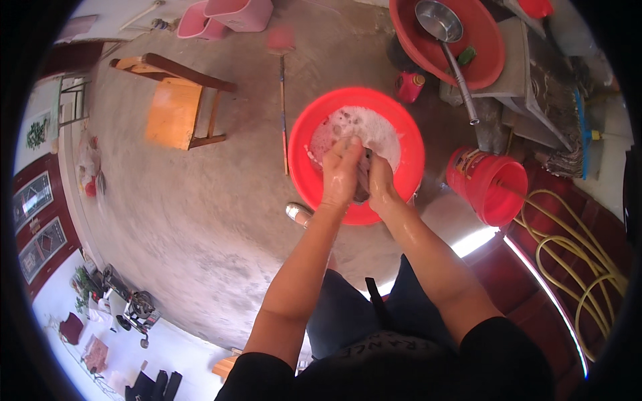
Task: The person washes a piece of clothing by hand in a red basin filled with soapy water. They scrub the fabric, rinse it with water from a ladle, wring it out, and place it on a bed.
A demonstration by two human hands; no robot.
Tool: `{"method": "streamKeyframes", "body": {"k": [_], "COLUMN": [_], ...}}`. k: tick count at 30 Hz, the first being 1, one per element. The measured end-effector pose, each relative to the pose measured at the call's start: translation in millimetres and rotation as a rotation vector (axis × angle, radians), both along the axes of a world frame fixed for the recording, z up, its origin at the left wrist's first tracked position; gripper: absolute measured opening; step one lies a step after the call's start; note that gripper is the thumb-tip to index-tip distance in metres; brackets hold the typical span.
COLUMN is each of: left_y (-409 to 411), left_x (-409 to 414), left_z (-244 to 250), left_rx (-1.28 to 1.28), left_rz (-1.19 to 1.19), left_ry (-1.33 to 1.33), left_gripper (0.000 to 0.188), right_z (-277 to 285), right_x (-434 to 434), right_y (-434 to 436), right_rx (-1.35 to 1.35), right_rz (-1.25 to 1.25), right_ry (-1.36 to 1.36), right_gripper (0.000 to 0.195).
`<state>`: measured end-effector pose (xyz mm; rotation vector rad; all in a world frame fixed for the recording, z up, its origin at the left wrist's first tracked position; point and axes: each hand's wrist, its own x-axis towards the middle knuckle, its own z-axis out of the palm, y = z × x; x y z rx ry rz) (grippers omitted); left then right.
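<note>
Both of my hands are together over a round red plastic basin (412,176) on the concrete floor. My left hand (341,173) and my right hand (382,181) squeeze a wet, greyish piece of cloth (362,186) between them. Much of the cloth is hidden by the fingers, so its kind is unclear. White suds (373,125) cover the water in the basin. Both hands and forearms look wet.
Right of the basin are a red bucket (464,168), a coiled yellow hose (556,240) and a pink bottle (410,87). A metal ladle (439,21) lies across a larger basin (481,65). Leftward stand a long-handled tool (283,100) and a wooden chair (173,113).
</note>
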<state>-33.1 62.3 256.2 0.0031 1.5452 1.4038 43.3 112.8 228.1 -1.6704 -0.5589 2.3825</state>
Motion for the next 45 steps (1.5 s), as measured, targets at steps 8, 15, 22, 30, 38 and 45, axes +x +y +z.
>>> {"method": "streamKeyframes", "body": {"k": [8,15,22,30,38,45], "left_y": [-36.1,-42.8,-16.7,0.3,0.1,17.8], "left_x": [-36.2,-69.8,-73.4,-92.7,-112.6,-109.6], "left_z": [36.4,124.1,253.7,330.8,359.7,397.7], "left_rx": [0.397,0.643,0.804,0.852,1.040,1.169], "left_rz": [0.511,0.491,0.146,0.125,0.293,0.228], "left_ry": [-0.404,-0.370,-0.211,-0.203,-0.333,-0.706], "left_gripper": [0.033,0.037,0.037,0.040,0.046,0.039], "right_z": [100.7,175.9,263.9,333.3,395.9,407.5], "right_x": [39.8,42.7,32.5,38.3,44.8,35.4], "right_y": [38.9,68.0,90.9,96.5,89.0,68.0], "right_rx": [0.311,0.725,0.724,1.358,1.899,1.539], "right_rz": [0.388,0.337,0.350,0.665,0.638,0.767], "right_ry": [0.213,0.308,0.341,0.176,0.170,0.360], "right_gripper": [0.036,0.029,0.037,0.025,0.029,0.030]}}
